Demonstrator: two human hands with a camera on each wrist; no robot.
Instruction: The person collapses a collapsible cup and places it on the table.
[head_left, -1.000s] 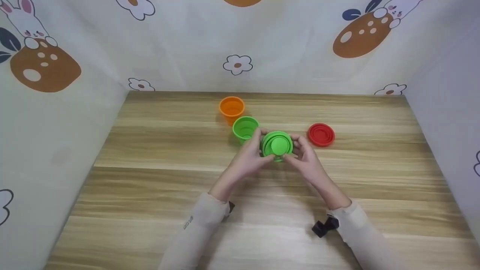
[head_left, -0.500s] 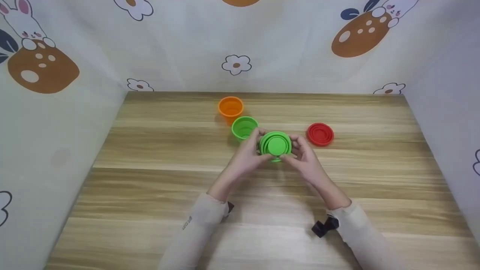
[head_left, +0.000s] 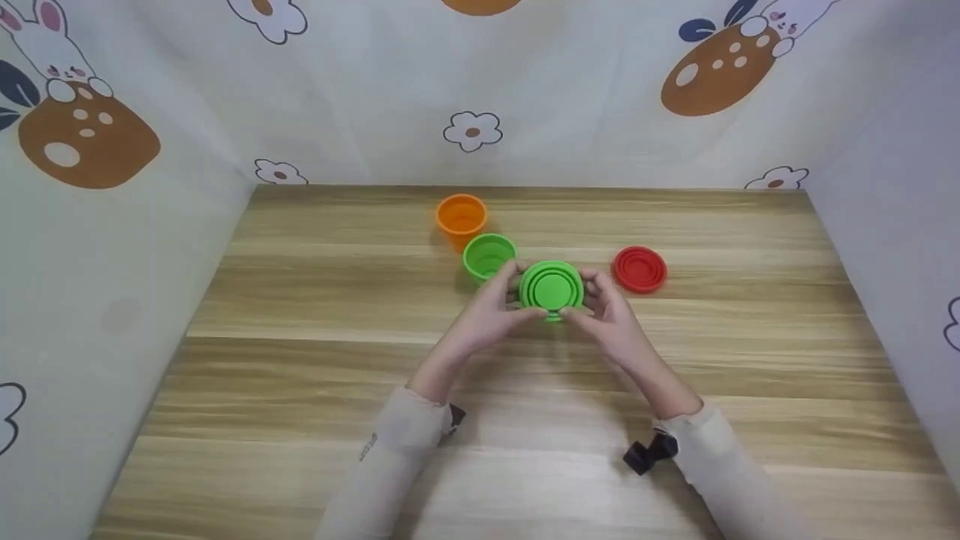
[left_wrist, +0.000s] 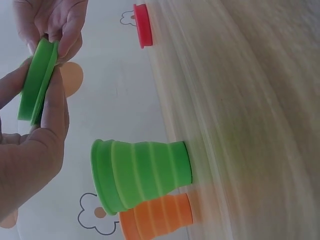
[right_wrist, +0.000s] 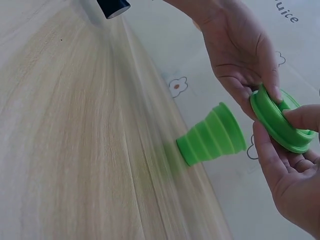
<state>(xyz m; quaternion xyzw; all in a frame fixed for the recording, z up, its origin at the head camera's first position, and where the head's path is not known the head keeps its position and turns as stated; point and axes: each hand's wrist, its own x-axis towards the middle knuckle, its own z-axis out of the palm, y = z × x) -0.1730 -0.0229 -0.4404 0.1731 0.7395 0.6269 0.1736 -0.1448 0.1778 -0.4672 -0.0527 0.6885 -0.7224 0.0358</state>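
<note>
Orange cup (head_left: 461, 216) upright on wood-grain table (head_left: 300, 390), upright green cup (head_left: 489, 253) just beside it, nearer the head camera. Red collapsed cup (head_left: 640, 269) flat, off right. Pale backdrop (head_left: 375, 112), rabbit-and-flower print.

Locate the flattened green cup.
Right of centre in the head view, the flattened green cup is held between the left hand and right hand, with the upright green cup on its left and flat red cup on its right.

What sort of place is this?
Likely a small staged recording booth, though I can't be sure: a wood-grain tabletop enclosed at the back and both sides by cartoon-print sheeting, plus a black device at the right sleeve, perhaps a wrist camera.
</note>
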